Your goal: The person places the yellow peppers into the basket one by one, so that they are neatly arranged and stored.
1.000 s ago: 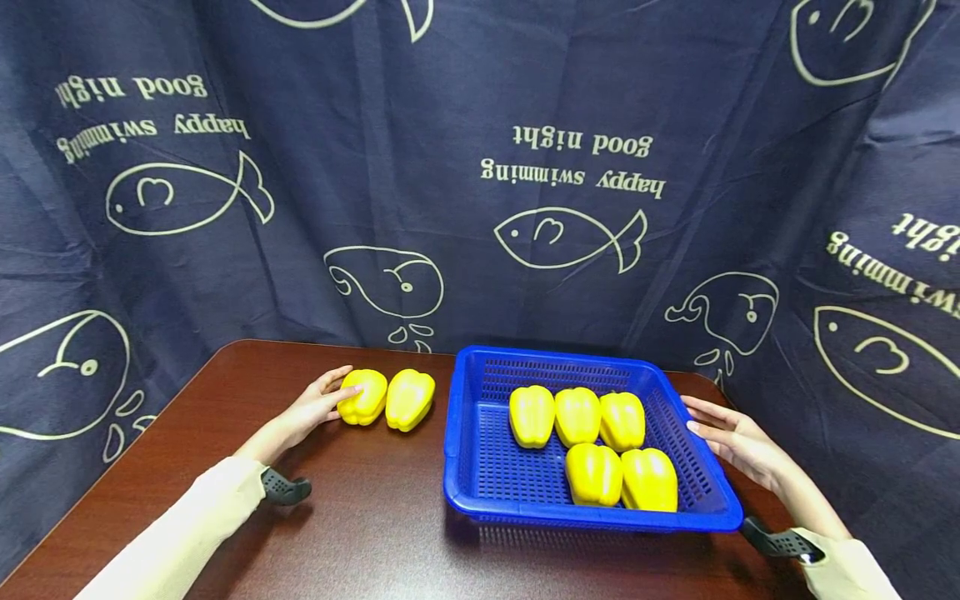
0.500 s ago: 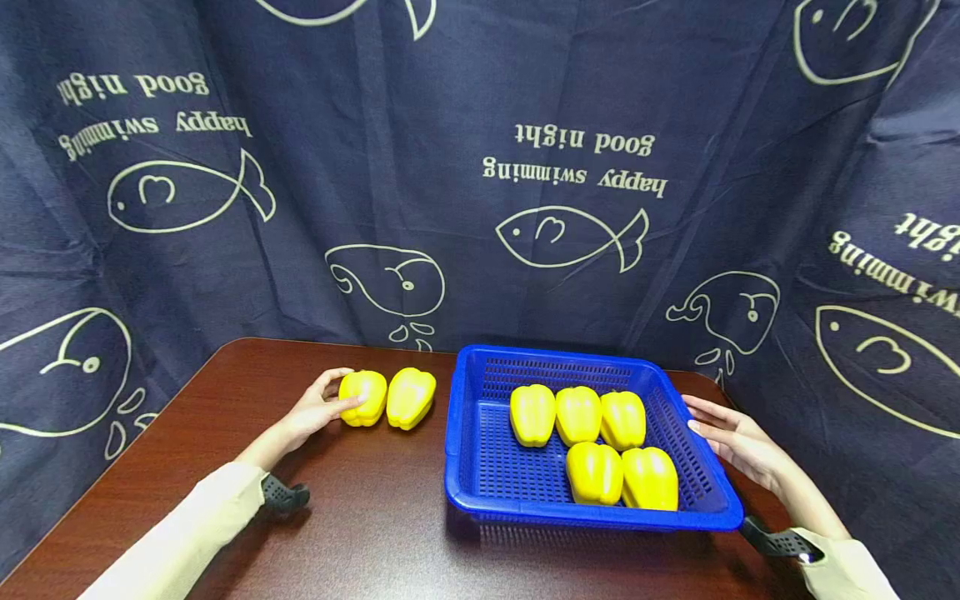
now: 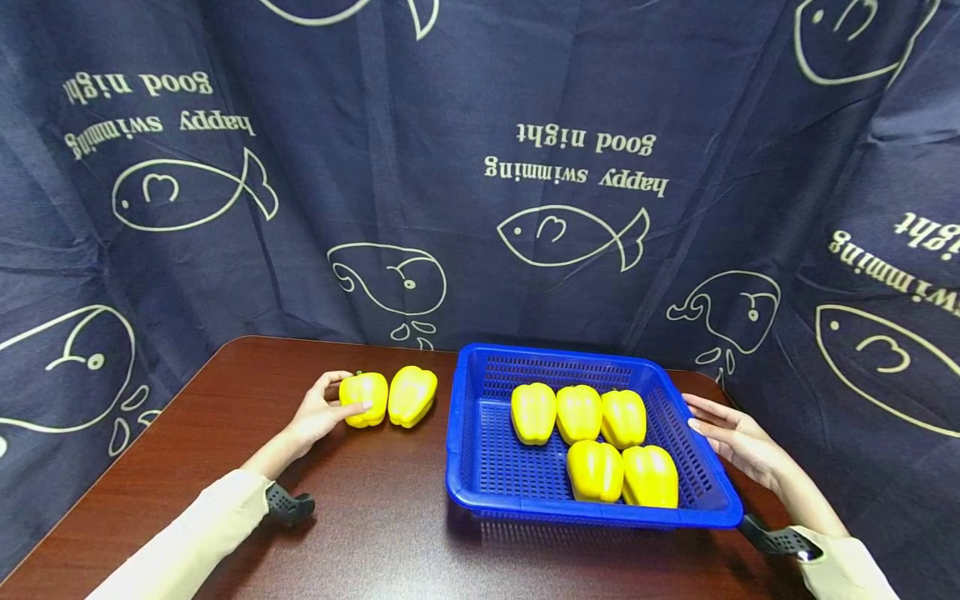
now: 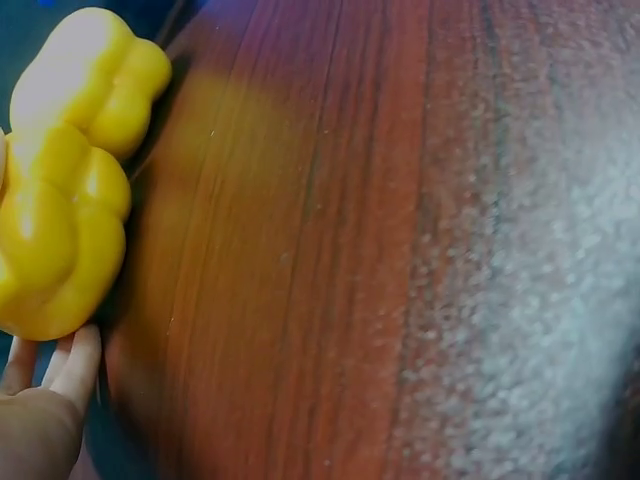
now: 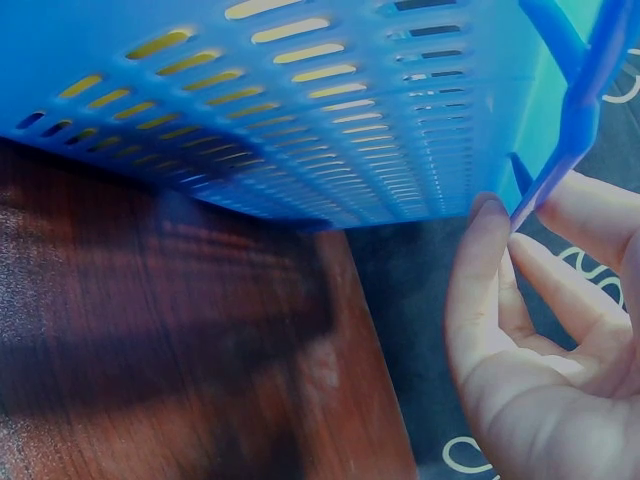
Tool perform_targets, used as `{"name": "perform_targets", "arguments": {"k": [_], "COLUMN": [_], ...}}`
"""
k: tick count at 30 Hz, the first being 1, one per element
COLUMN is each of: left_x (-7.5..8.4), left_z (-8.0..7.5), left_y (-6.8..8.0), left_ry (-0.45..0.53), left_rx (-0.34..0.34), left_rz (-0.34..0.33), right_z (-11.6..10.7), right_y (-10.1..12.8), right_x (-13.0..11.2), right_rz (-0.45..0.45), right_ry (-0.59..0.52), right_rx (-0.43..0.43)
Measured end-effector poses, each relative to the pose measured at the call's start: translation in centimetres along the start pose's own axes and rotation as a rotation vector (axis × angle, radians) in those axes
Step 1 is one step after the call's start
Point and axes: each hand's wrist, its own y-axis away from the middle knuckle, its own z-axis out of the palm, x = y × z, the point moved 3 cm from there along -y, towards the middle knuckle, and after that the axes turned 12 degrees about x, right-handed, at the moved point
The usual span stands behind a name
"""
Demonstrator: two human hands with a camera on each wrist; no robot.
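Note:
My left hand (image 3: 318,414) grips a yellow bell pepper (image 3: 366,388) on the table, thumb across its front and fingers behind it. A green stem shows at its top. Just to its right lies a second yellow bell pepper (image 3: 412,397). The left wrist view shows the near bell pepper (image 4: 65,245) above my fingertips. At the right, my right hand (image 3: 750,446) pinches the rim of a blue plastic basket (image 3: 555,507); in the right wrist view the rim passes between thumb and fingers. Inside are several yellow bell peppers (image 3: 577,414), three in the back row and two in front.
The brown wooden table (image 3: 360,517) extends in front of both hands. Behind it hangs a dark blue curtain (image 3: 420,167) printed with fish and upside-down lettering. Black straps sit on both wrists, the left strap (image 3: 288,504) close above the tabletop.
My left thumb has slid lower on the held bell pepper, which has turned slightly so its stem shows. The basket and my right hand have stayed in place.

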Motion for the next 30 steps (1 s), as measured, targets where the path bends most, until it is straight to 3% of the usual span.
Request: {"name": "perform_targets", "arguments": {"k": [14, 22, 30], "left_x": [0.0, 0.3, 0.5], "left_z": [-0.3, 0.1, 0.4], "left_y": [0.9, 1.6, 2.1], "left_ry": [0.083, 0.071, 0.083], "left_rx": [-0.038, 0.027, 0.112], "left_rz": [0.032, 0.071, -0.036], "right_z": [-0.2, -0.1, -0.2], "right_y": [-0.1, -0.1, -0.2], "right_x": [0.2, 0.1, 0.2], "right_rz": [0.018, 0.021, 0.01], "right_ry": [0.024, 0.014, -0.017], "right_rx": [0.029, 0.026, 0.014]}}
